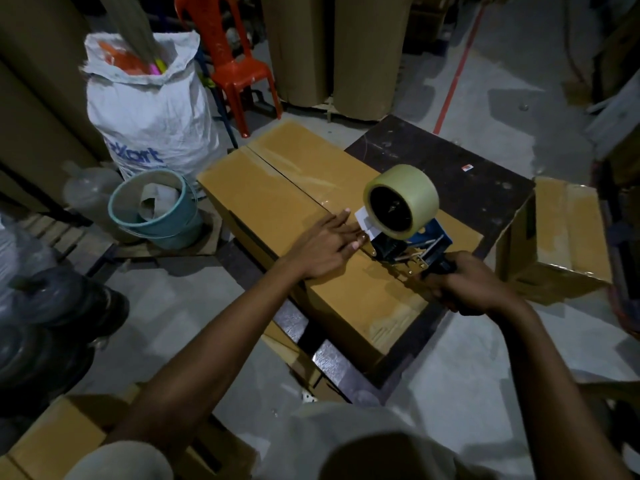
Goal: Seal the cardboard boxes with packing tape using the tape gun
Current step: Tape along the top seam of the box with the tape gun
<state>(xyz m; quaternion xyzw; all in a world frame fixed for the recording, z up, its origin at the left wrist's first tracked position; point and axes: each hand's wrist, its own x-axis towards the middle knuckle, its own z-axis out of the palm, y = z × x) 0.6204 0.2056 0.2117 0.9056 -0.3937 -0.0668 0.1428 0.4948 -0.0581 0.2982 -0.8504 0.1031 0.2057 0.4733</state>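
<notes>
Head view: a long cardboard box (294,202) lies on a dark table (467,174), its centre seam glossy with tape along the far stretch. On the near part of the seam sits a tape gun (407,233) with a pale roll of tape (403,202). The right hand (474,285) is clenched around the gun's handle; the left hand (329,247) lies flat and open on the lid, fingertips (360,240) just beside the gun's front edge. If the gun drifts off the seam, the near flaps would likely stay unsealed; fingers this close to the blade end risk a nick or getting taped down. An open box (561,237) stands at the table's right edge, a teal bucket (156,209), a white sack (149,109) and a red chair (228,60) beyond on the left.
</notes>
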